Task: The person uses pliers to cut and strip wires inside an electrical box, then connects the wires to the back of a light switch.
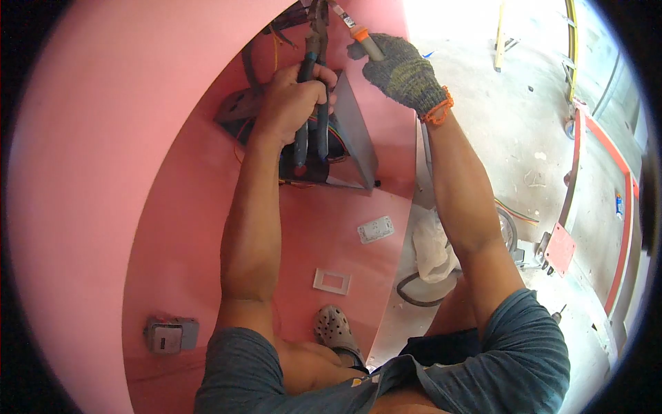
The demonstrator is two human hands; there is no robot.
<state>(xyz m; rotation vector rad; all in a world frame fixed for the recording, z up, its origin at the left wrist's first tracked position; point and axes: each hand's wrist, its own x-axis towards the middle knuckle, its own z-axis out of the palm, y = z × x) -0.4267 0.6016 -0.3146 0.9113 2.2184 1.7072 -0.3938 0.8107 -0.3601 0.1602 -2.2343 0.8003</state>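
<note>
My bare left hand (288, 102) is wrapped round a pair of pliers (301, 143) with dark handles pointing down. Their metal jaws reach up to the top edge of the view, where what they touch is hard to make out. On my right hand (405, 74) is a grey-green knitted glove with an orange cuff. It grips a slim tool (371, 47) with a grey handle and orange collar, its tip angled up toward the pliers. Just behind and below my left hand sits an open grey metal box (357, 148) with coloured wires inside.
On the pink surface lie a white rectangular frame (332, 281), a white plate (375, 230) and a grey box (172, 335). A clear plastic bag (433, 248) and cable rest below my right forearm. Farther right are a red metal frame (624, 241) and a yellow ladder (572, 48).
</note>
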